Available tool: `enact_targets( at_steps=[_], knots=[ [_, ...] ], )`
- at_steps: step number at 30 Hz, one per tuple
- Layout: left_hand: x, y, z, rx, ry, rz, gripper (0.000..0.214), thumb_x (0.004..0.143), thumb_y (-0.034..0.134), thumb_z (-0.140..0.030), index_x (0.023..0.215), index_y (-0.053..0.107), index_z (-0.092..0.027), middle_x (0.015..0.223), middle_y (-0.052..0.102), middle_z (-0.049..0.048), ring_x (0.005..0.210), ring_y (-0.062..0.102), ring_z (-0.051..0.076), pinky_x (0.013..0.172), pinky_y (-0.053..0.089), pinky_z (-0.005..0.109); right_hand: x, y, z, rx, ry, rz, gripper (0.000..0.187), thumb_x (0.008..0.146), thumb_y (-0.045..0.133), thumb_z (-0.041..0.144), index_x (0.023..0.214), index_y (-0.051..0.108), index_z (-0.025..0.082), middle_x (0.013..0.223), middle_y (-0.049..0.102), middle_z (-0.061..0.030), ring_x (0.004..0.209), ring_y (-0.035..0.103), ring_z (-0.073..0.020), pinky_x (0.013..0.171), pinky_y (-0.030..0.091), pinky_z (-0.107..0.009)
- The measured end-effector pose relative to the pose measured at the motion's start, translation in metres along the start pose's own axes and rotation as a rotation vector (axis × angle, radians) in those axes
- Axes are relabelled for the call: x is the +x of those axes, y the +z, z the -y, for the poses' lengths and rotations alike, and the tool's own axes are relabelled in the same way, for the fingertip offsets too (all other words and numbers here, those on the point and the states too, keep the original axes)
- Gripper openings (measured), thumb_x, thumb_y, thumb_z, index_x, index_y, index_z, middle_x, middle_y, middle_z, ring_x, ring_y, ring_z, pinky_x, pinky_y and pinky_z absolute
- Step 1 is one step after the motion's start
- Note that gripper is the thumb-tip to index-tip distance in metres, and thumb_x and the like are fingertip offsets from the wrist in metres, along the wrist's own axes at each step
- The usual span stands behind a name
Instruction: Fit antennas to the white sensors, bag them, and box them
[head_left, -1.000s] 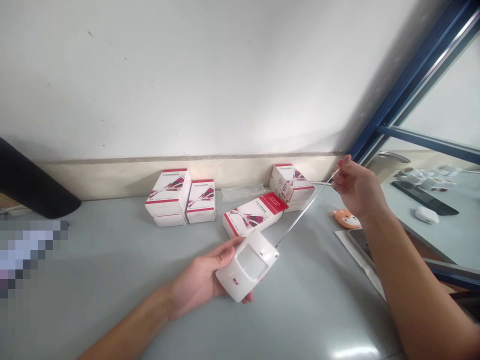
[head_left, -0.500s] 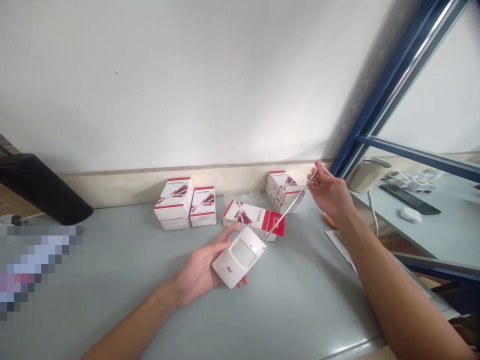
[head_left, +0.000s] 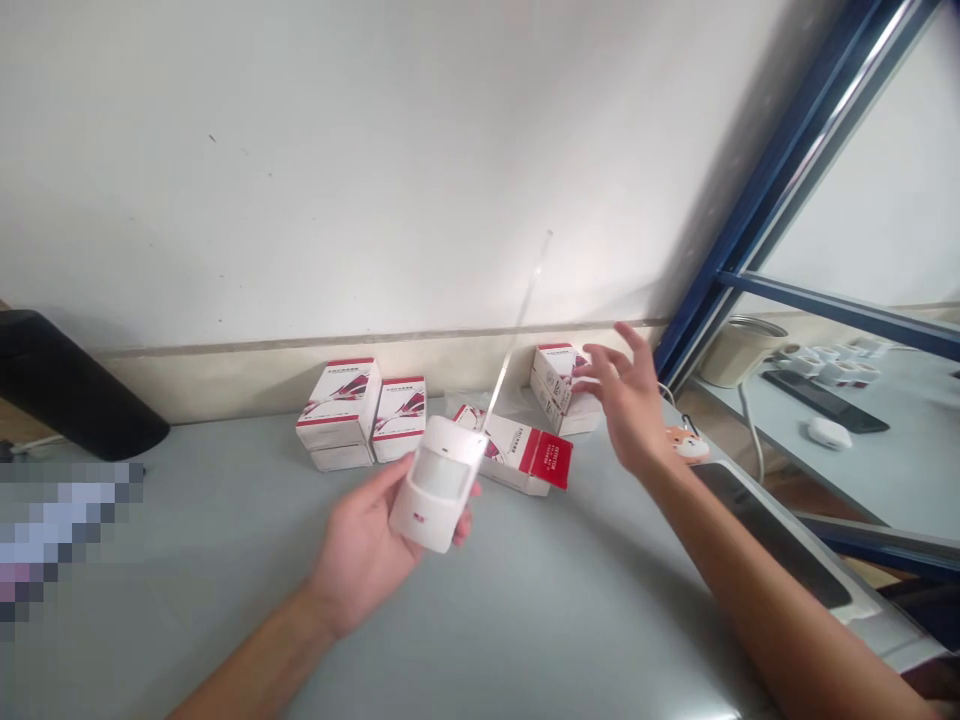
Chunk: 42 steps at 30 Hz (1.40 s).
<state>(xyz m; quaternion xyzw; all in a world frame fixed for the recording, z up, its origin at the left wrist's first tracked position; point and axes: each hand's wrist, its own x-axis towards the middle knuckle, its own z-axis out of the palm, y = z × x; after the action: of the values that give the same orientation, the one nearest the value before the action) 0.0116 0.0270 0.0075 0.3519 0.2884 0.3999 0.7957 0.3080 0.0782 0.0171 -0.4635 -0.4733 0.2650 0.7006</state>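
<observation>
My left hand is shut around a white plastic motion sensor, whose lens faces me. Its thin metal telescopic antenna points up and away from the sensor. My right hand hangs in the air with spread fingers, holding nothing, close to a white-and-red product box. Further boxes stand nearby: a stack at the left, a single one, and another lying flat just beyond the sensor.
A grey tabletop meets a white wall. To the right are a small orange fox figure and a dark tablet. A blue window frame shows another table beyond. A black object juts in at the left.
My right hand has let go of the antenna and opened. The antenna has swung upright, and my left hand has lifted the sensor and tilted it.
</observation>
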Motion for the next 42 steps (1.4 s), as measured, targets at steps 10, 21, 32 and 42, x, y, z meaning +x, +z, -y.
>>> enact_targets(
  at_steps=[10,21,32,42],
  knots=[
    [0.008,-0.002,0.014,-0.249,-0.043,-0.142,0.040,0.102,0.051,-0.032,0.128,0.071,-0.008,0.112,0.077,0.0220,0.085,0.072,0.031,0.082,0.054,0.044,-0.066,0.031,-0.008,-0.831,-0.494,0.881,0.042,0.098,0.051,0.001,0.123,0.071,0.028,0.131,0.073,-0.0039,0.115,0.069,-0.0239,0.097,0.055,-0.043],
    [0.003,-0.007,0.033,-0.198,-0.253,0.118,0.050,0.101,0.040,-0.035,0.123,0.072,-0.003,0.105,0.077,0.0240,0.078,0.074,0.033,0.075,0.051,0.042,-0.023,0.006,0.015,-0.116,0.078,0.250,0.034,0.104,0.062,0.042,0.134,0.059,0.027,0.109,0.078,-0.0062,0.091,0.077,-0.0226,0.083,0.064,-0.041],
    [0.003,-0.016,0.049,-0.150,-0.234,0.101,0.046,0.103,0.044,-0.034,0.134,0.069,-0.011,0.104,0.077,0.0168,0.079,0.073,0.030,0.075,0.053,0.040,0.006,-0.019,0.014,0.054,0.090,0.046,0.082,0.087,0.083,0.033,0.159,0.042,0.033,0.091,0.076,0.0027,0.072,0.071,-0.0146,0.080,0.065,-0.035],
    [0.000,-0.005,0.041,-0.123,-0.272,0.025,0.057,0.099,0.050,-0.038,0.148,0.057,-0.008,0.101,0.075,0.0174,0.076,0.069,0.029,0.074,0.051,0.041,0.008,-0.022,0.012,0.096,0.072,0.073,0.074,0.081,0.083,0.022,0.144,0.048,0.037,0.080,0.072,0.0055,0.073,0.071,-0.0182,0.068,0.063,-0.034]
  ],
)
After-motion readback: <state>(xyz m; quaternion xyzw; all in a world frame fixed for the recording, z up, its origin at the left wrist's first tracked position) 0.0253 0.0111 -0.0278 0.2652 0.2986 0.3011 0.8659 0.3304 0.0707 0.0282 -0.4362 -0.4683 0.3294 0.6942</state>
